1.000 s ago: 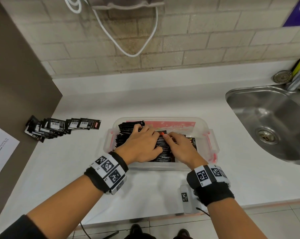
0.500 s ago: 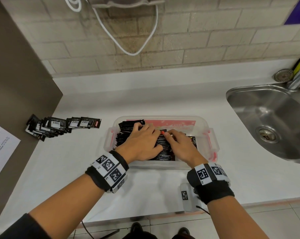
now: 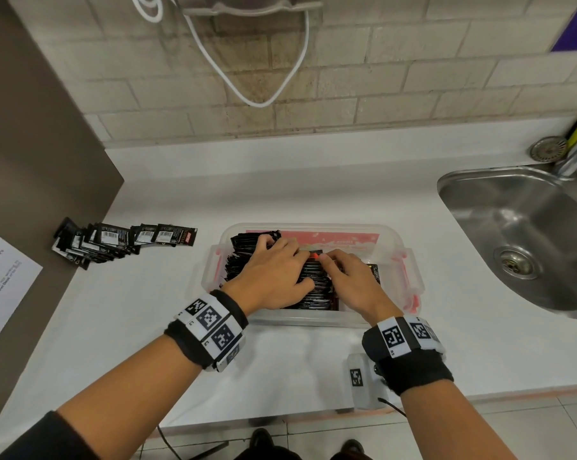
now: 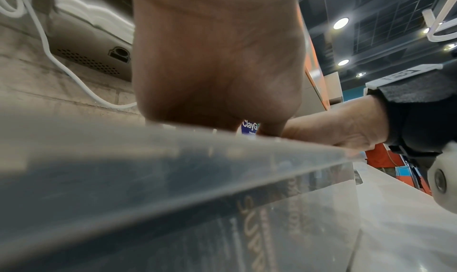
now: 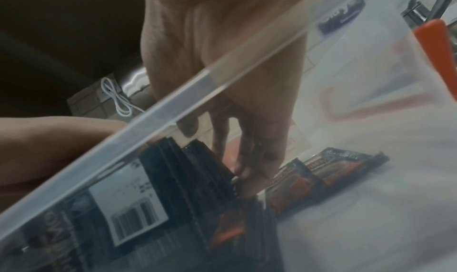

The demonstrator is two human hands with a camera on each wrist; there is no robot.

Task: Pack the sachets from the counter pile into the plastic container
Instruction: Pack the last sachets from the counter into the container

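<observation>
A clear plastic container [image 3: 393, 237] with red handles sits mid-counter, its rim [image 4: 222, 155] close in the left wrist view. Inside stands a row of black sachets [image 3: 313, 293]. My left hand [image 3: 274, 270] lies over the row, fingers curled over its far edge and thumb on the near side. My right hand [image 3: 343, 277] has fairly straight fingers [image 5: 243, 164] pressing on the row's right end by a red-edged sachet [image 3: 313, 257]; its thumb stands apart. One sachet [image 5: 333, 164] lies flat on the container floor to the right. The counter pile of sachets [image 3: 114, 242] lies at far left.
A steel sink [image 3: 519, 240] fills the right side, with a tap and sponge at its back corner. A brown wall panel [image 3: 31, 167] with a paper sheet bounds the left. A white cable [image 3: 247, 94] hangs on the brick wall behind.
Both hands stay in the container on the row. The right fingertips shift slightly at the row's end, where the red edge shows again.
</observation>
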